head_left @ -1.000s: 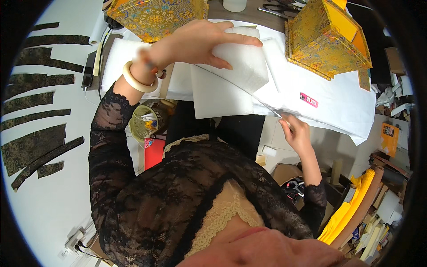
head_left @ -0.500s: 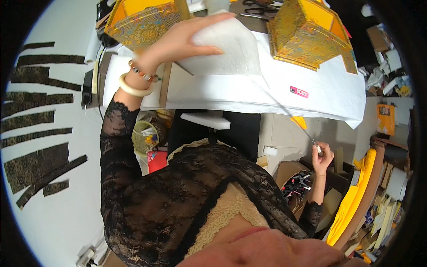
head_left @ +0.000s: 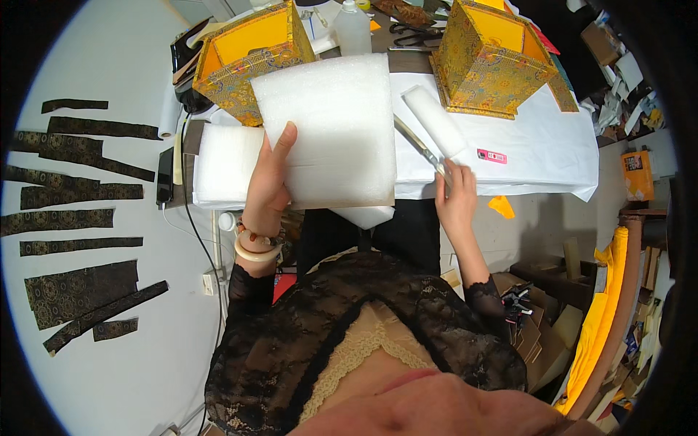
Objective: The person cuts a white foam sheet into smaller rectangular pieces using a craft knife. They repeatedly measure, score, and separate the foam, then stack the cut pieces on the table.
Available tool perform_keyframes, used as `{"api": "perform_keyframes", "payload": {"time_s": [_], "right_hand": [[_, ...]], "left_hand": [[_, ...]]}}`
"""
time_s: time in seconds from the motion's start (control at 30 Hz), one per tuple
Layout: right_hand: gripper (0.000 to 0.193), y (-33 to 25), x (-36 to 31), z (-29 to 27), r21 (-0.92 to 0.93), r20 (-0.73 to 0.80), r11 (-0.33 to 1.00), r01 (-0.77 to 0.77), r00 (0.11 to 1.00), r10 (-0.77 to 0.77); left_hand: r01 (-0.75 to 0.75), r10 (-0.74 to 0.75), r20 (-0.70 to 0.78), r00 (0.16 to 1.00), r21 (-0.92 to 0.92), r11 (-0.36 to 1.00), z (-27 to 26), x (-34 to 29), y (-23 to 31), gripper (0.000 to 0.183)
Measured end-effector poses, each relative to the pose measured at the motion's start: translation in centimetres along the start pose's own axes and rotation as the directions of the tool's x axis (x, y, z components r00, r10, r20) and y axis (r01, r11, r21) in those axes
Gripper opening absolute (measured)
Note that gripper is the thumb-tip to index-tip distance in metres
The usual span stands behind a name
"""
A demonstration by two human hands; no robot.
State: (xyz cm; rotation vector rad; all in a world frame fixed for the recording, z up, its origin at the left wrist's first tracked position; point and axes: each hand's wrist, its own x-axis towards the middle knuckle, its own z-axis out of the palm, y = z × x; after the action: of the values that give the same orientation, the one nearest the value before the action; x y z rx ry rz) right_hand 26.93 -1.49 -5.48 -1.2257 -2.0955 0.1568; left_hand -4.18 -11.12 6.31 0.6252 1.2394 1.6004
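Observation:
My left hand (head_left: 273,171) is closed on the edge of a thick white foam sheet (head_left: 342,131), its thumb across the near face. The sheet is raised and tilted above the white-covered table. My right hand (head_left: 456,192) grips a long-bladed knife (head_left: 418,138) at the table's front edge. The blade points up and left, and its far end passes out of sight behind the foam sheet. A narrow foam strip (head_left: 435,120) lies just beyond the knife. More white foam (head_left: 225,163) rests on the table to the left of my left hand.
Gold brocade boxes with yellow linings stand at the back left (head_left: 254,65) and back right (head_left: 483,65). Between them are a translucent bottle (head_left: 353,29) and black scissors (head_left: 414,33). A small pink item (head_left: 492,156) lies to the right. Dark patterned strips (head_left: 80,218) hang leftward.
My left hand has lifted the foam sheet off the table and tilted it up. My right hand has brought the knife up and left to the table edge. A separate foam strip now shows.

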Motion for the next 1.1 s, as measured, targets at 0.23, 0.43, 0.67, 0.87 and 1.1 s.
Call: {"api": "perform_keyframes", "payload": {"time_s": [0.23,0.43,0.67,0.87,1.1], "right_hand": [[0.056,-7.1,-5.8,5.2,0.515,0.555,0.855,0.059,0.737,-0.386],[0.079,-6.9,-7.2,11.6,0.267,0.479,0.882,0.389,0.741,-0.472],[0.028,-4.9,-6.9,9.9,0.382,0.637,0.872,0.305,0.597,-0.488],[0.015,-4.9,1.1,-4.8,0.634,0.213,0.769,-0.078,0.974,-0.077],[0.06,3.2,7.2,-1.0,0.123,0.001,0.992,-0.035,0.999,0.036]], "left_hand": [[0.026,-0.032,-0.098,0.995,-0.06,0.998,0.3,-1.4,-1.6,0.065],[0.037,-0.047,-0.08,0.996,-0.118,0.992,-0.3,-1.6,-2.1,0.067],[0.012,-0.022,-0.154,0.988,-0.067,0.998,-0.3,-1.6,-2.0,0.062],[-0.064,0.055,-0.16,0.986,-0.053,0.997,-0.1,-1.7,-2.8,0.058],[0.105,-0.145,-0.178,0.973,-0.218,0.97,-0.2,-1.1,-4.0,0.061]]}}
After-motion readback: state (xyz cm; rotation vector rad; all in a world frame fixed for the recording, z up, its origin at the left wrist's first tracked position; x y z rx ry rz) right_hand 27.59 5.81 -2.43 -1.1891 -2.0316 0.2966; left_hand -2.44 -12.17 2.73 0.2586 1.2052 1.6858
